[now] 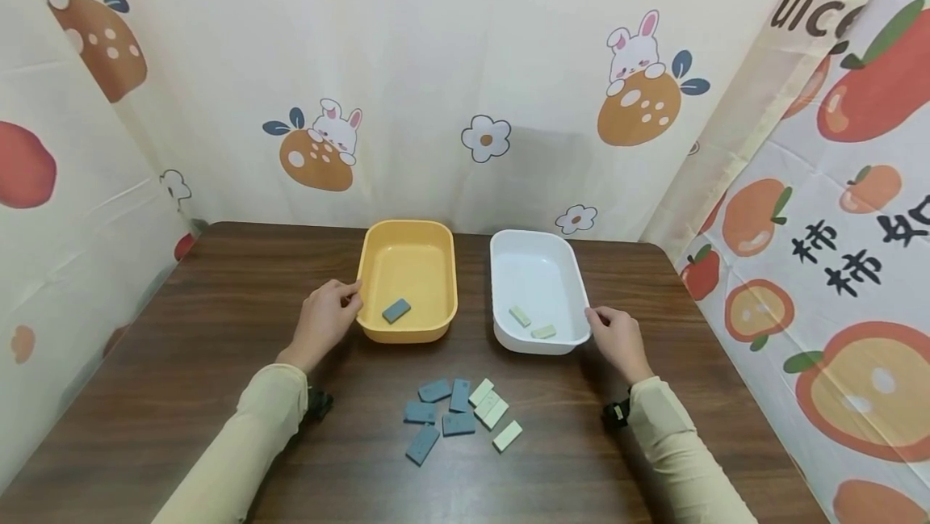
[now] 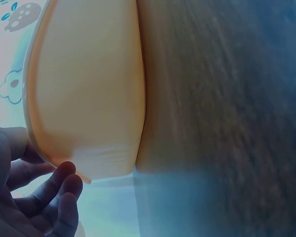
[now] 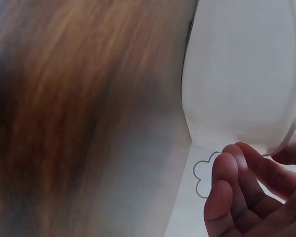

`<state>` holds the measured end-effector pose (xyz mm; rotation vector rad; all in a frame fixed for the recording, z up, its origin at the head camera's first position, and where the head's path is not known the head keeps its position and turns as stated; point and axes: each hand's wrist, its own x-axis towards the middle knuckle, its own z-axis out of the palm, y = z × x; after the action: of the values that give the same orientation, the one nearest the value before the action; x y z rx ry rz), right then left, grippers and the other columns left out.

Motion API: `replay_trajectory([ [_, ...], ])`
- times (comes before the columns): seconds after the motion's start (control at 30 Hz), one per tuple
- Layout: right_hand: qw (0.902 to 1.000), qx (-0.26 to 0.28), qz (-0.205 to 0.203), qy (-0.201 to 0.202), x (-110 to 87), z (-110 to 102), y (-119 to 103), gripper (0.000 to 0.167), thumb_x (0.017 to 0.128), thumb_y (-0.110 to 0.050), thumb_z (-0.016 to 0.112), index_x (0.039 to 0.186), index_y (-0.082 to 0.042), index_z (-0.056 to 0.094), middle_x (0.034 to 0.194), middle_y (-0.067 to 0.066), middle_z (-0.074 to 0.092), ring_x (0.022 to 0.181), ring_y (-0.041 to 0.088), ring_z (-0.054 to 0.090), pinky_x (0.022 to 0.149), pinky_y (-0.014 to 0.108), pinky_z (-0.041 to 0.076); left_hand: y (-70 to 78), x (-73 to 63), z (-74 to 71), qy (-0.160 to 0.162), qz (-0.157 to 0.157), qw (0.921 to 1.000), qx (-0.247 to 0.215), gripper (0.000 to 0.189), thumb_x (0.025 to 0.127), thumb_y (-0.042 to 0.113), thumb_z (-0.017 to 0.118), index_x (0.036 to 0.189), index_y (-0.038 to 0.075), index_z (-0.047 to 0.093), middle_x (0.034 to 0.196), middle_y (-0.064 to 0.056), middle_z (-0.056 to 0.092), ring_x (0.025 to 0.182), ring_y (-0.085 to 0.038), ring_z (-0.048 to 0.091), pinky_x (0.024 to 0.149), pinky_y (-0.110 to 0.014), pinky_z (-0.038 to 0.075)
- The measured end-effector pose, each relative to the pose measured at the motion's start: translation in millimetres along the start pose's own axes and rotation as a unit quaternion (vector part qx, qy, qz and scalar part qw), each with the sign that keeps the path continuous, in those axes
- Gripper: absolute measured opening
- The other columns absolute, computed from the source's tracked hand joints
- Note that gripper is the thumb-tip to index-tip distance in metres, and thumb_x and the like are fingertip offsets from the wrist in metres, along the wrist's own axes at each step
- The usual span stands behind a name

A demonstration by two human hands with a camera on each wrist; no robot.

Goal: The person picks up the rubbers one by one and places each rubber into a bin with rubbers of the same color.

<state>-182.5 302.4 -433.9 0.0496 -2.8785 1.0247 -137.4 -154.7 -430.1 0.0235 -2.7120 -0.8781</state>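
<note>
- While left hand (image 1: 325, 316) pinches yellow tub (image 1: 417, 274) by rim, right hand (image 1: 619, 338) likewise pinches white tub (image 1: 538, 278)
- Grey block (image 1: 396, 311) in yellow tub
- Pale-green blocks (image 1: 520, 316) in white tub

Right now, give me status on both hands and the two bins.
Left hand grips yellow bin, right hand grips white bin. One dark block in yellow, two pale blocks in white. Loose blocks on table; nothing visibly blocking either hand.

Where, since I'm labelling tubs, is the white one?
In the head view, the white tub is right of the yellow tub toward the back of the table, with the right hand pinching its right side.
</note>
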Motion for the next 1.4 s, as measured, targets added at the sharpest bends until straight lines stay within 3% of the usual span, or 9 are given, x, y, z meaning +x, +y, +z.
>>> replay_trajectory([
  [0.33,0.9998,-0.009,0.013,-0.012,0.6,4,1,0.041,0.102,-0.028,0.045,0.114,0.004,0.068,0.105,0.022,0.070,0.080,0.025,0.057,0.070,0.032,0.045,-1.1,-0.6,-3.6,-0.015,-0.019,0.9997,-0.003,0.036,0.092,0.018,0.058,0.125,0.006,0.066,0.095,-0.013,0.065,0.079,-0.023,0.059,0.068,-0.033,0.047],
  [0.67,0.9998,-0.015,0.010,-0.005,1.1,5,1,0.040,0.102,-0.026,0.045,0.111,0.004,0.069,0.093,0.019,0.070,0.074,0.025,0.056,0.065,0.031,0.043,4.1,1.7,-5.3,-0.017,-0.021,0.9996,0.009,0.034,0.093,0.017,0.059,0.123,0.003,0.067,0.109,-0.019,0.063,0.099,-0.034,0.056,0.084,-0.049,0.046],
  [0.97,0.9998,-0.008,0.019,-0.006,-2.0,4,0,0.040,0.102,-0.028,0.045,0.111,0.002,0.070,0.074,0.012,0.067,0.063,0.016,0.055,0.061,0.029,0.043,11.0,-2.1,-5.6,0.007,-0.003,0.9999,0.013,0.028,0.091,0.015,0.059,0.112,0.002,0.072,0.110,-0.021,0.063,0.106,-0.039,0.051,0.086,-0.052,0.043],
  [1.4,0.9997,-0.006,0.020,-0.010,-1.2,6,1,0.040,0.102,-0.028,0.043,0.107,0.002,0.069,0.071,0.009,0.064,0.061,0.015,0.054,0.059,0.029,0.043,26.6,-11.6,-0.9,-0.022,0.028,0.9993,-0.007,0.027,0.091,0.016,0.060,0.113,0.005,0.072,0.113,-0.017,0.063,0.099,-0.032,0.054,0.081,-0.047,0.046],
])
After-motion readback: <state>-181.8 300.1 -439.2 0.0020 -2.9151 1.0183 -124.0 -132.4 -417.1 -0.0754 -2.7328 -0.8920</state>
